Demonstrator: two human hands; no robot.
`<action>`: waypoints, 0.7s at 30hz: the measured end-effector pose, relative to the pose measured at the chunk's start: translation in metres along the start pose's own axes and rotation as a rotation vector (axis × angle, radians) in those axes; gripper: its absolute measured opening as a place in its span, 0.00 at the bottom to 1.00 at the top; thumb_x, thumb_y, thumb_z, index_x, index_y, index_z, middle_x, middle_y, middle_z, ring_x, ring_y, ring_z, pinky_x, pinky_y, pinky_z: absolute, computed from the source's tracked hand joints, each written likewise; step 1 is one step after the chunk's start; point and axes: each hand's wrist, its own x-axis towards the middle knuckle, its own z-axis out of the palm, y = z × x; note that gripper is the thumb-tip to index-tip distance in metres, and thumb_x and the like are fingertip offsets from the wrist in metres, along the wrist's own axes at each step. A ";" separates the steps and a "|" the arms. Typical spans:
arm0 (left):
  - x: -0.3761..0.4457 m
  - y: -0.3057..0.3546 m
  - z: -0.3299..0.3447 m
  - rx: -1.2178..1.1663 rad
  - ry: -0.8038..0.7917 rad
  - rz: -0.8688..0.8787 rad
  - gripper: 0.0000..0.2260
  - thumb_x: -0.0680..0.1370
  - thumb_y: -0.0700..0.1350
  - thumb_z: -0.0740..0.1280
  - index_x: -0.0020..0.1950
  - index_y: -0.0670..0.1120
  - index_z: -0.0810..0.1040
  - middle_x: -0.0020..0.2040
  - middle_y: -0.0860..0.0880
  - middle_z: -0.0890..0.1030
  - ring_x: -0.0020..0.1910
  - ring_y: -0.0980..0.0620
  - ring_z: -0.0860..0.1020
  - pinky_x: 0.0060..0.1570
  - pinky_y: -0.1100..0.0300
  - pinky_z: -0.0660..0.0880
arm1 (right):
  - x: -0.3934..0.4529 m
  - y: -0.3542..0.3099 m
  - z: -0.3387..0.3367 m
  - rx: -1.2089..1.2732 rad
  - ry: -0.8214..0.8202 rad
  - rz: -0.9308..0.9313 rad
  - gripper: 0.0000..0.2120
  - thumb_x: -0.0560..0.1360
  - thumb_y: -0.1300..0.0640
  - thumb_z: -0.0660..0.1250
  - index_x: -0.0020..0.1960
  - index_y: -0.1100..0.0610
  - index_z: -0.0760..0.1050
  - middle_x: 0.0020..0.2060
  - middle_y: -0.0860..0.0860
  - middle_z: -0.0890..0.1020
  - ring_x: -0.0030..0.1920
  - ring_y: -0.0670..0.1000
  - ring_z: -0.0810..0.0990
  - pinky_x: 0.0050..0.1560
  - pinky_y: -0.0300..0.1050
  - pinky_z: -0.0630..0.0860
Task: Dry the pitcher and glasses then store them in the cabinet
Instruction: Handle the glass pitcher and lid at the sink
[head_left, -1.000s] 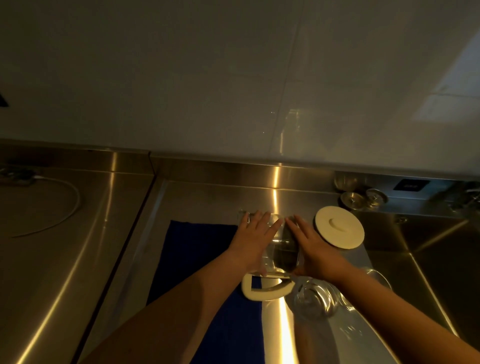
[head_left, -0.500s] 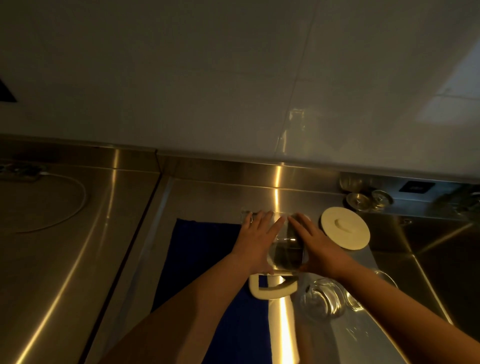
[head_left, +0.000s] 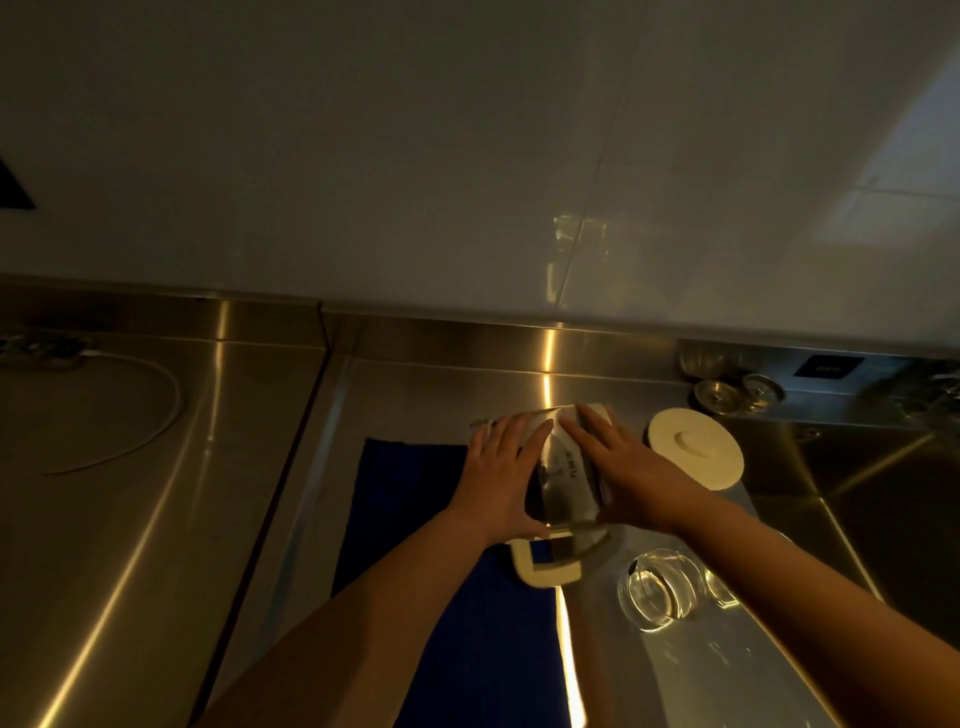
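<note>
A clear glass pitcher (head_left: 566, 478) with a cream handle (head_left: 545, 571) lies between my hands, at the right edge of a blue cloth (head_left: 405, 499). The handle points towards me. My left hand (head_left: 501, 478) presses its left side with straight fingers. My right hand (head_left: 634, 473) presses its right side the same way. The pitcher's round cream lid (head_left: 696, 454) lies on the steel counter just to the right. Two clear glasses (head_left: 657, 590) (head_left: 722, 587) stand near my right forearm; the arm partly hides the right one.
The steel counter (head_left: 156, 519) stretches to the left, with a white cable (head_left: 130, 415) looped on it. A sink basin (head_left: 883, 493) drops off at the right. Small metal strainers (head_left: 719, 395) sit at the back ledge, below a tiled wall.
Both hands stay pressed on the pitcher's sides. The pitcher and hands have hardly moved; the view has shifted a little.
</note>
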 end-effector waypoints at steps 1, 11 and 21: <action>-0.003 -0.002 0.000 -0.014 0.011 -0.005 0.57 0.62 0.67 0.72 0.76 0.54 0.37 0.77 0.47 0.44 0.76 0.45 0.43 0.69 0.48 0.35 | 0.001 -0.003 -0.001 -0.003 0.009 -0.016 0.58 0.66 0.51 0.76 0.69 0.41 0.28 0.73 0.46 0.32 0.74 0.57 0.36 0.68 0.50 0.63; -0.022 -0.020 -0.011 -0.135 0.001 -0.051 0.57 0.63 0.64 0.74 0.76 0.51 0.37 0.78 0.47 0.43 0.76 0.47 0.41 0.71 0.48 0.35 | -0.005 -0.026 0.008 0.363 0.165 0.174 0.62 0.63 0.55 0.77 0.66 0.34 0.26 0.76 0.51 0.50 0.73 0.55 0.56 0.68 0.46 0.59; -0.005 0.010 -0.042 -0.035 0.033 0.108 0.56 0.66 0.62 0.73 0.74 0.54 0.31 0.77 0.46 0.36 0.75 0.45 0.35 0.71 0.42 0.39 | 0.008 -0.066 -0.007 0.306 0.189 0.015 0.53 0.66 0.55 0.75 0.74 0.49 0.38 0.75 0.50 0.52 0.70 0.48 0.61 0.51 0.21 0.61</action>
